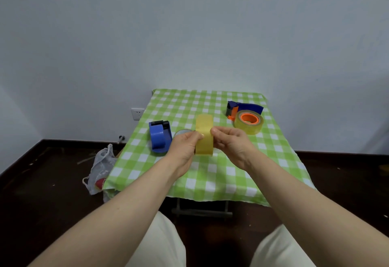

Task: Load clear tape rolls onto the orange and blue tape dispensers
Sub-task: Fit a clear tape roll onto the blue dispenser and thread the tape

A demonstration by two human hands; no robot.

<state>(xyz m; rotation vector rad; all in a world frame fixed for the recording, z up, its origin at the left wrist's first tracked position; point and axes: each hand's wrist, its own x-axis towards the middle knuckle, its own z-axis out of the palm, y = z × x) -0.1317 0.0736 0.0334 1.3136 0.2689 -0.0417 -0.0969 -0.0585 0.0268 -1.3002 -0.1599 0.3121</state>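
I hold a yellowish clear tape roll (203, 134) upright on its edge above the table's middle, my left hand (185, 146) gripping its left side and my right hand (228, 142) pinching its right side. The empty blue dispenser (160, 138) lies on the cloth just left of my left hand. At the back right, the orange and blue dispenser (244, 107) lies flat with a second clear tape roll (249, 122) around its orange hub. A small clear round thing (182, 132) shows behind my left fingers.
The small table wears a green and white checked cloth (210, 178) and stands against a white wall. A white plastic bag (101, 170) lies on the dark floor at the table's left. A wall socket (137, 113) is low on the wall. My knees sit below the front edge.
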